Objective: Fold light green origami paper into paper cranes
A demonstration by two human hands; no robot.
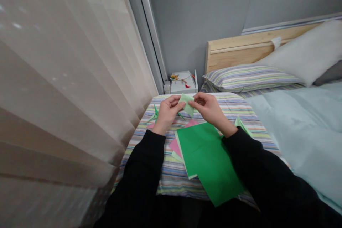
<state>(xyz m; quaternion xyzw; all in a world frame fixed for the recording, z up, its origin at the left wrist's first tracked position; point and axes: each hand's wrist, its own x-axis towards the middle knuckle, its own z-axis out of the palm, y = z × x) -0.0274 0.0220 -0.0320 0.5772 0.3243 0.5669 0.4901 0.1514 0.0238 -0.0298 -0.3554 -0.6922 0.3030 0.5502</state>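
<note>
A small folded piece of light green paper [187, 101] is held up between my two hands, above the far half of the striped cloth-covered table [168, 181]. My left hand [169, 111] pinches its left side between thumb and fingers. On its right side, my right hand [209, 108] grips it the same way. Below my hands lie dark green paper sheets [208, 156], overlapping, with pink paper [175, 146] sticking out from under them. A folded green paper figure [155, 114] stands just left of my left hand, partly hidden by it.
Another light green folded paper [242, 126] sits beyond my right forearm. At the back, a small white stand [180, 84] holds a cord with a red tassel. A bed with a pale blue cover [301, 121] adjoins on the right; a pleated curtain [80, 60] hangs on the left.
</note>
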